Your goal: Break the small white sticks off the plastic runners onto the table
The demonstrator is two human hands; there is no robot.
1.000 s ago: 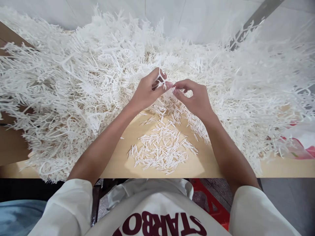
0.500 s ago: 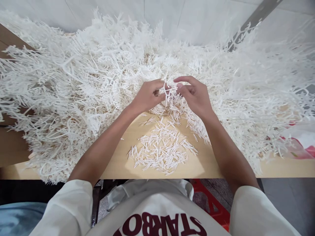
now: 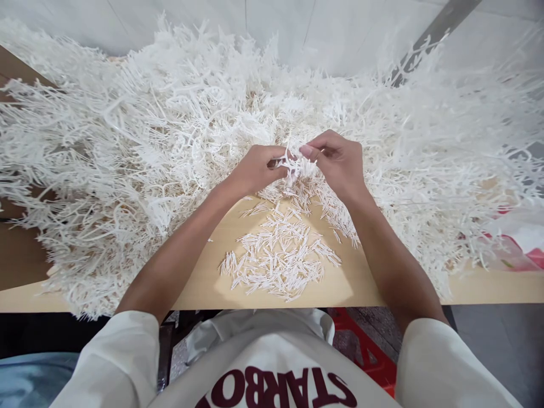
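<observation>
My left hand (image 3: 260, 169) pinches a small white branched plastic piece (image 3: 291, 165) between thumb and fingers, above the middle of the table. On the piece's right side, my right hand (image 3: 338, 161) has thumb and forefinger pressed together at its tips; whatever they grip is too small to make out. Below both hands, a loose pile of short white sticks (image 3: 283, 255) lies on the wooden table (image 3: 204, 283). A large heap of white branched pieces (image 3: 170, 113) surrounds the hands on the left, back and right.
Brown cardboard (image 3: 21, 255) stands at the left edge. A clear and pink plastic bag (image 3: 510, 249) lies at the right. Behind the heap is a pale tiled surface with a grey metal bar (image 3: 446, 25). Below the table, a red object (image 3: 369, 357) shows.
My right thumb and forefinger, spread apart earlier, have closed together beside the piece. The piece in my left hand has turned slightly.
</observation>
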